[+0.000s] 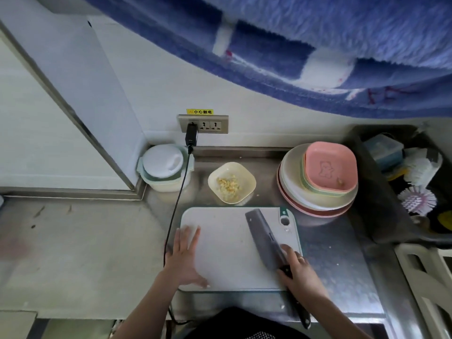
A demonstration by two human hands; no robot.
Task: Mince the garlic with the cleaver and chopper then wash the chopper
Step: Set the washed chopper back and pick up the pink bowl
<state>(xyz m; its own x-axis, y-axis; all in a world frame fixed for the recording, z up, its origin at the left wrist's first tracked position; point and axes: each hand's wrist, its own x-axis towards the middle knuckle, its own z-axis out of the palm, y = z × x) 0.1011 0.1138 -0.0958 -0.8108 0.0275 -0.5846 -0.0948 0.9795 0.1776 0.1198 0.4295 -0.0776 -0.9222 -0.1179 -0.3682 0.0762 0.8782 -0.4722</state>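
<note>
Nearest the camera, the right hand (299, 270) grips the cleaver (265, 237) by its black handle, blade lying across the white cutting board (227, 250), while the left hand (184, 256) presses flat with fingers spread on the board's left edge. Just behind the board, a cream bowl (231, 182) on the steel counter (340, 272) holds the chopped garlic (228, 186). Beside the bowl sits a stack of plates (318, 178), a lidded container (165, 167) off left.

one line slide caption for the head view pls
Right hand grips grey cleaver on white cutting board; left hand steadies it.
</note>
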